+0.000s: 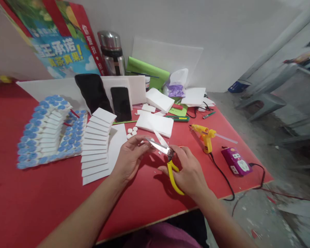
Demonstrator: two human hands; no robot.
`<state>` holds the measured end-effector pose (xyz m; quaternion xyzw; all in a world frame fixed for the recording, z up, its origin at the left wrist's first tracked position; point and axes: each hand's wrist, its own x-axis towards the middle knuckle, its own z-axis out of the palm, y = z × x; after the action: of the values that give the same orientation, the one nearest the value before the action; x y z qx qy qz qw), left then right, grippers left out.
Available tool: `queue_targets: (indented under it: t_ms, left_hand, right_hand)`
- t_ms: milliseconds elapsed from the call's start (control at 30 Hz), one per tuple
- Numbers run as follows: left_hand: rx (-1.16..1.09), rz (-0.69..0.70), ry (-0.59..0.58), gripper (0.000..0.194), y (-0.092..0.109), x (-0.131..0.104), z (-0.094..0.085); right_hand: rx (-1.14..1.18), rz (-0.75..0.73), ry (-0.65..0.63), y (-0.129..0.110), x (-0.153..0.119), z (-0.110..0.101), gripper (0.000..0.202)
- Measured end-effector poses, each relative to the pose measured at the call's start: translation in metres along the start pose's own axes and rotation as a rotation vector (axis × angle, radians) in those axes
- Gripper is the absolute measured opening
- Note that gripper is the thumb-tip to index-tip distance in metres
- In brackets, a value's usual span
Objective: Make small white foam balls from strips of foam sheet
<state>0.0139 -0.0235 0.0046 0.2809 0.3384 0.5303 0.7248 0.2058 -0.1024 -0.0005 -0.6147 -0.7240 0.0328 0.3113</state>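
Observation:
Yellow-handled scissors [174, 179] are in my right hand [189, 172], with its fingers around the handles and the blades apart, pointing left. My left hand [130, 156] is closed in a pinch at the blade tips; what lies between its fingertips is too small to make out. Just behind my left hand sit several small white round pieces [132, 131]. A stack of white rectangular sheets [155, 124] lies beyond the blades. Fanned white strips [96, 144] rest to the left of my left hand.
A blue-and-white stepped model [45, 134] stands at the left. Two phones [93, 93] lean at the back near a steel flask [113, 51]. On the right are a yellow glue gun [205, 136], its cord and a purple power box [236, 161]. A green cutter [179, 119] lies behind the scissors.

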Motion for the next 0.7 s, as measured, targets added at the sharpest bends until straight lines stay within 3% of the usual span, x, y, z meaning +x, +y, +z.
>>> queue_targets:
  t_ms: [200,700]
  left_hand:
    - [0.019,0.043,0.008,0.038,0.0038,0.0006,0.006]
    - [0.078,0.032,0.002,0.028,0.0006,-0.0011,0.0018]
  right_hand:
    - [-0.067,-0.053,0.033,-0.0053,0.0048,0.0065,0.059]
    - [-0.093,-0.082,0.078,-0.0064,0.0035,0.0074,0.048]
